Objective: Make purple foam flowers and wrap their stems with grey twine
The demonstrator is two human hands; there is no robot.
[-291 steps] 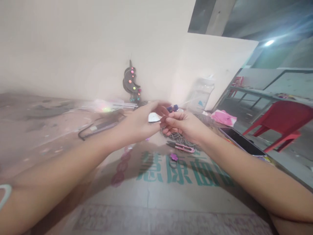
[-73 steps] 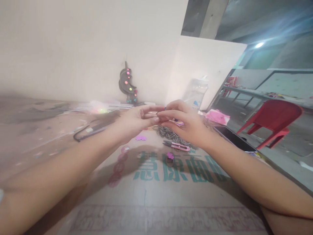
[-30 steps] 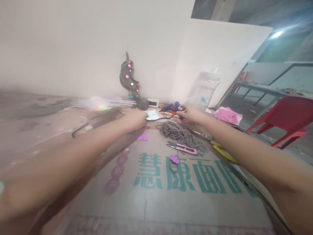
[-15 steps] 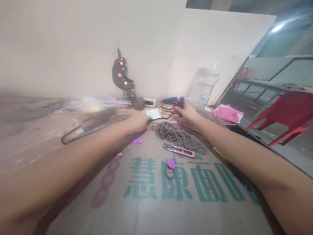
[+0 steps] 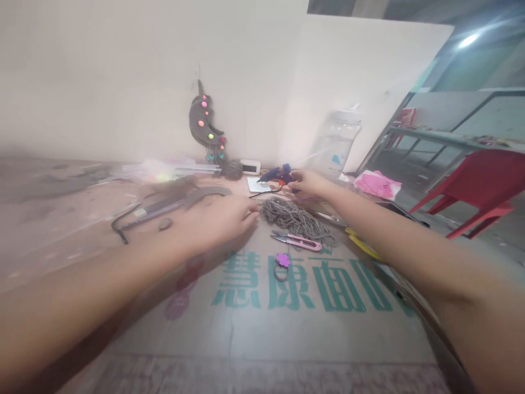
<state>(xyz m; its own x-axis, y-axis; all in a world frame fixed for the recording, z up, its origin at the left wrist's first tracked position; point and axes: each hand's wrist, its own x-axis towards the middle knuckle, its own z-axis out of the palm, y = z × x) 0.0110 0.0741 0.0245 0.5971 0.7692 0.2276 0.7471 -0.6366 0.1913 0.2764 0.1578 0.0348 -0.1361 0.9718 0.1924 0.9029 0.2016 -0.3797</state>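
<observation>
My right hand (image 5: 309,183) is closed round the handle end of a dark blue hot glue gun (image 5: 270,174). Its nozzle points left over a small white card (image 5: 255,185). A black cable (image 5: 266,193) trails from it. My left hand (image 5: 235,216) hovers with bent, slightly parted fingers at the left edge of a heap of grey cord (image 5: 291,216); nothing shows in it, and whether it touches the cord is unclear. Below the heap lie pink-handled thread snips (image 5: 297,241) and a purple foam flower (image 5: 283,260) on a small grey cord loop (image 5: 281,273).
A grey crescent ornament (image 5: 200,123) with coloured dots hangs against the pale wall. Along the back stand a white digital display (image 5: 250,167) and a clear water bottle (image 5: 340,139). Yellow-handled scissors (image 5: 363,245) lie by my right forearm. Off to the right is a red chair (image 5: 471,180).
My left hand has let go of the black cable and come nearer, covering the spot of the second purple flower. The glue gun has shifted left and down onto the white card.
</observation>
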